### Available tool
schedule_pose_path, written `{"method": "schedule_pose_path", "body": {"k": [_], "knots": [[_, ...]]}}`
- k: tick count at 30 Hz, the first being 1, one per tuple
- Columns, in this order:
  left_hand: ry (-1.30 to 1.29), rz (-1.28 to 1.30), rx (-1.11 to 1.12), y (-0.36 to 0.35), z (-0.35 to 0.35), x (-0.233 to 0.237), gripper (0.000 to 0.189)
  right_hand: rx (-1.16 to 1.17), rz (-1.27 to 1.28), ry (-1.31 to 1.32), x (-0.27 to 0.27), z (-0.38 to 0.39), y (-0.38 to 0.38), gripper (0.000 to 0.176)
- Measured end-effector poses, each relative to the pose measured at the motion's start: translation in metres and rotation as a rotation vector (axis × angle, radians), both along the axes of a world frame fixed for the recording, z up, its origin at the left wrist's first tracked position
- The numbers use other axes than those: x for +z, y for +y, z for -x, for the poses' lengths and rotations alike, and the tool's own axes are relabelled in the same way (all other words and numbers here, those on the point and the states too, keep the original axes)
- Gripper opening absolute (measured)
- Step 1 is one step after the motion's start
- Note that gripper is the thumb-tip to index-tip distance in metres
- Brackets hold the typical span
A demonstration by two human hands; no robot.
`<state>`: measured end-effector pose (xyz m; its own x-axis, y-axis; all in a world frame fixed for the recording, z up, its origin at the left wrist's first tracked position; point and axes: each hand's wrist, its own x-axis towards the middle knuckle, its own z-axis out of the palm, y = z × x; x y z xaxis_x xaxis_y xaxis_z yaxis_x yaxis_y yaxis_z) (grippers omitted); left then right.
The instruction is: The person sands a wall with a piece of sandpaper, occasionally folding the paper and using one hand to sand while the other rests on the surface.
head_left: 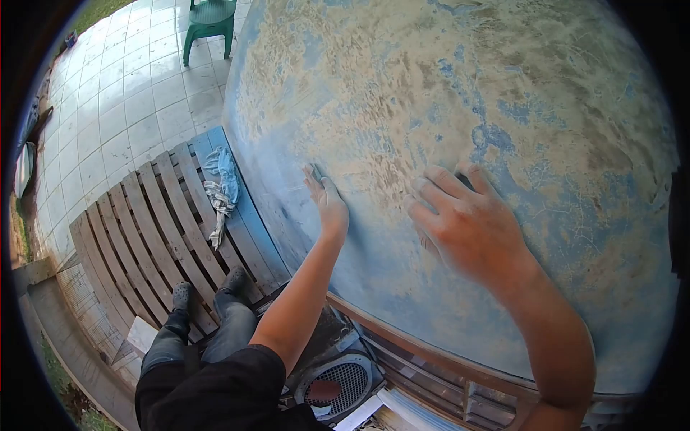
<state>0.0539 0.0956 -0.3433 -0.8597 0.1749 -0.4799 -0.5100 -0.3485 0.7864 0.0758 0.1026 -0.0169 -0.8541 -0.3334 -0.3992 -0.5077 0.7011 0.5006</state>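
Note:
A large, curved blue panel (402,266) fills the right side of the head view, its surface patchy with beige, dusty and scratched areas. My left hand (329,207) rests on its left part with the fingers stretched out, and a small dark sliver shows by the fingertips. Farther right, my right hand (463,215) presses on the panel with its fingers bent. Something dark shows between two of those fingers, but most of it is hidden. Pale dust coats the fingers of both hands.
I stand on a slatted wooden platform (147,230) with a blue edge board. Blue and white rags (224,179) lie on it. A green plastic stool (210,25) stands on white tiles (115,108). Below the panel are a wooden frame (438,359) and a round-grilled speaker or fan (338,384).

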Motion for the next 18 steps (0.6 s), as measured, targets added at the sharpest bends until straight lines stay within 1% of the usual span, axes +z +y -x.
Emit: {"method": "schedule_pose_path", "body": {"k": [1,5,6,8,9,11,12,14,17,18], "knots": [[0.009,-0.004,0.001,-0.002,-0.003,0.011,0.061,0.001,-0.004,0.009,0.0,0.001,0.001,0.009],[0.618,0.036,-0.133,-0.022,-0.088,0.065,0.061,-0.011,0.024,0.012,-0.002,-0.001,0.002,0.009],[0.618,0.033,-0.132,-0.024,-0.096,0.062,0.061,-0.005,0.033,0.013,-0.002,-0.001,0.002,0.009],[0.869,-0.013,-0.123,-0.023,-0.107,0.05,0.06,0.003,0.027,0.01,-0.001,0.0,0.003,0.01],[0.863,-0.017,-0.121,-0.023,-0.1,0.047,0.06,0.005,0.025,0.01,-0.002,-0.001,0.003,0.01],[0.568,0.077,-0.054,-0.015,-0.067,0.039,0.06,0.006,0.024,-0.001,0.0,0.001,0.002,0.01],[0.559,0.078,-0.058,-0.012,-0.057,0.037,0.06,-0.005,0.032,-0.006,0.0,0.0,0.001,0.011],[0.388,0.109,0.037,-0.01,-0.04,0.035,0.059,-0.019,0.027,-0.017,0.0,-0.002,0.0,0.011],[0.471,0.049,0.007,-0.015,-0.065,0.059,0.059,-0.015,0.023,-0.008,0.0,0.0,0.001,0.011],[0.604,0.044,-0.035,-0.019,-0.082,0.059,0.061,-0.009,0.027,-0.008,0.0,0.0,0.002,0.011]]}}
